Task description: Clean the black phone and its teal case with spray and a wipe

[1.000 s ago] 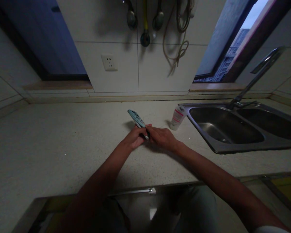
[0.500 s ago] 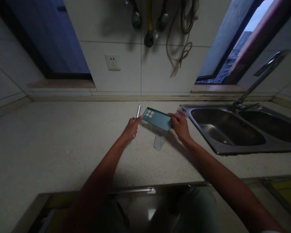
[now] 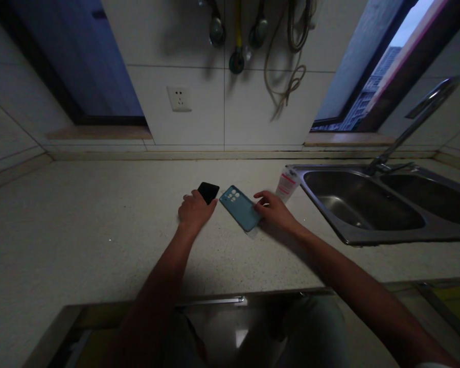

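Observation:
My left hand (image 3: 194,208) is closed around a phone (image 3: 208,191), its dark side facing up just above or on the counter. To the right is a teal phone case (image 3: 239,208) with round camera cut-outs at its upper left end, its inner side up. My right hand (image 3: 274,208) grips the right edge of the case with its fingertips. Under the lower end of the case a thin clear sheet (image 3: 253,233) pokes out. A clear plastic bag (image 3: 287,185) with pink print stands or lies just behind my right hand.
A double steel sink (image 3: 345,235) with a tall faucet (image 3: 417,125) is set into the pale countertop (image 3: 111,209) on the right. A socket (image 3: 180,98), pipes and a hanging cord (image 3: 287,94) are on the wall behind. Drawer fronts lie below the counter edge.
The phone has turned from edge-on to dark side up, with my left hand lower and further left. My right hand has lowered and turned the case, now over most of the clear sheet.

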